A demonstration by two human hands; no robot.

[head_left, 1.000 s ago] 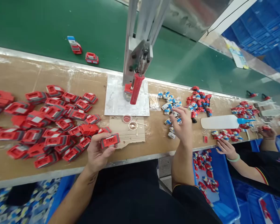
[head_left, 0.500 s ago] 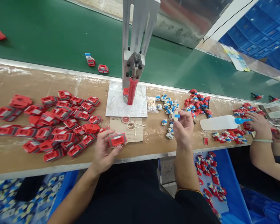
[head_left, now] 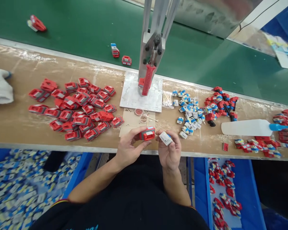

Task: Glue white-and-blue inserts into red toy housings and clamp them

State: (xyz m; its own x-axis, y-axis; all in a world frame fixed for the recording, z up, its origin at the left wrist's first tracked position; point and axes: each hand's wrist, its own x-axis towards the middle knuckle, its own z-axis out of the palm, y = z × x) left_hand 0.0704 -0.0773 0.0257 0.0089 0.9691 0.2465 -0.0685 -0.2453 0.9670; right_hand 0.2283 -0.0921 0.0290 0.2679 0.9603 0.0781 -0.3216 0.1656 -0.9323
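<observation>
Between the fingers and thumb of my left hand [head_left: 131, 147] is a red and grey part [head_left: 148, 134], its hollow side showing. My right hand [head_left: 171, 152] pinches a small white and blue part [head_left: 165, 138], close beside the red one with a narrow gap between them. Just beyond my hands lies a piece of cardboard [head_left: 129, 121] with two small round dishes and cotton swabs. A heap of red and grey parts [head_left: 81, 119] is on the left of the bench, and a pile of white and blue parts [head_left: 193, 115] on the right.
A metal press with a red handle [head_left: 148, 80] stands on a pale plate [head_left: 132, 99]. Beyond runs a green belt [head_left: 86, 35] carrying a few parts. A white bottle [head_left: 246, 127] lies at right. Blue bins [head_left: 251, 191] with parts sit below the bench. Part of a person shows at far right.
The white and blue part in my right hand has come left and down, close to the red part. My left hand has turned the red part. The view has shifted, and the neighbour's hands are gone from it.
</observation>
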